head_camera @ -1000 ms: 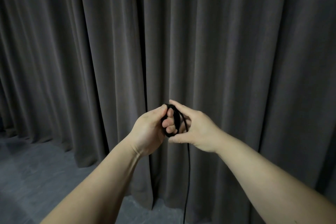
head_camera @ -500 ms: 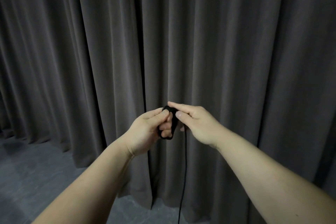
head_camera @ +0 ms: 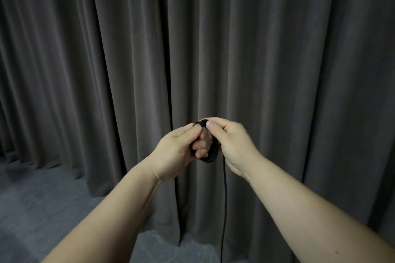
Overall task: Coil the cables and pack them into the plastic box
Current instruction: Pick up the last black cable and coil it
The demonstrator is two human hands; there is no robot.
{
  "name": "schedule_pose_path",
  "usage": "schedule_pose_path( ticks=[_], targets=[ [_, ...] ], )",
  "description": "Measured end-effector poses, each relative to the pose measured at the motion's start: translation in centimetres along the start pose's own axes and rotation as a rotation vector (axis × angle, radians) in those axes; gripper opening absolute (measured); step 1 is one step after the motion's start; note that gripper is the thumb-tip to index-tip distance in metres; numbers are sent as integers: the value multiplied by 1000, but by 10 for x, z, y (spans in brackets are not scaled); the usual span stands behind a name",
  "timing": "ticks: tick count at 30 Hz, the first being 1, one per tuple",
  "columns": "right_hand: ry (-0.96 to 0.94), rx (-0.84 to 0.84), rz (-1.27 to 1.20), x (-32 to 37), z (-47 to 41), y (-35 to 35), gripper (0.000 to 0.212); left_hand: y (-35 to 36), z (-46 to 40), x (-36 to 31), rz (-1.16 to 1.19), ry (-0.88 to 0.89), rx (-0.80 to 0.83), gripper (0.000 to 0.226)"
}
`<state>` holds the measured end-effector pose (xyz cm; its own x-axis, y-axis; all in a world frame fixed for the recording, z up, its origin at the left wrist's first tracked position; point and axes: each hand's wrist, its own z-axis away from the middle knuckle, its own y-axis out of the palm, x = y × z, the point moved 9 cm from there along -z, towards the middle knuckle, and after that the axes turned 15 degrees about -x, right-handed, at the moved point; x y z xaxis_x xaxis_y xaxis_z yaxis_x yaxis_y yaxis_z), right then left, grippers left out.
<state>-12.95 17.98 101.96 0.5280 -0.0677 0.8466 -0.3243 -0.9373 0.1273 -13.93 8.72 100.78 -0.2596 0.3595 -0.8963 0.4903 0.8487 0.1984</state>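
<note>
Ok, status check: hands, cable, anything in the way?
Left hand grips the black cable coil. Right hand pinches the coil's top. Loose tail hangs down, uncoiled. Plastic box not in view; only curtain ahead.

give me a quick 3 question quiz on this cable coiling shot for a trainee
1. True or false: the black cable is fully coiled, with no loose length left.
2. Which hand has the loops wound round its fingers? A) left hand B) right hand C) neither
3. Fill in: behind the hands hangs a dark ____.

Key
1. False: a loose strand hangs straight down from the coil and runs out of the bottom of the picture.
2. A: the loops sit round the left hand's fingers, while the right hand pinches the top of the coil.
3. curtain
</note>
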Motion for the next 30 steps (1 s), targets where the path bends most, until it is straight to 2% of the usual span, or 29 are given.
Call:
schedule_pose_path(
  ticks=[5, 7, 10, 12, 14, 15, 17, 19, 22, 24, 26, 30],
  targets=[
    [205, 42, -68, -16, 5, 4, 14, -9, -1, 0, 153, -32, -106, 22],
    [273, 65, -39, -27, 11, 1, 9, -22, -6, 0, 245, -70, -216, 26],
    [309, 64, 24, -43, 17, -7, 22, -54, -14, 3, 409, -125, -437, 31],
    [238, 54, 149, -50, 18, -11, 22, -71, -16, 7, 494, -143, -555, 32],
    [55, 47, 448, -51, 16, -15, 18, -80, -17, 12, 560, -158, -631, 33],
    [-71, 86, 655, -48, 17, -12, 19, -83, -17, 15, 590, -162, -661, 33],
    [-286, 269, 1015, -48, 26, 5, 36, -85, -16, 20, 631, -161, -712, 33],
    [-359, 452, 1179, -47, 35, 22, 51, -87, -16, 21, 548, -125, -742, 34],
    [-437, 542, 1128, -21, 38, 39, 50, -87, -15, 10, 137, 26, -731, 31],
    [-406, 536, 994, -4, 34, 42, 45, -81, -14, 3, -123, 108, -686, 31],
    [-337, 502, 850, 5, 28, 41, 37, -74, -13, 0, -287, 152, -616, 33],
    [-309, 346, 595, 19, 12, 31, 29, -58, -14, 0, -426, 173, -453, 29]
  ],
)
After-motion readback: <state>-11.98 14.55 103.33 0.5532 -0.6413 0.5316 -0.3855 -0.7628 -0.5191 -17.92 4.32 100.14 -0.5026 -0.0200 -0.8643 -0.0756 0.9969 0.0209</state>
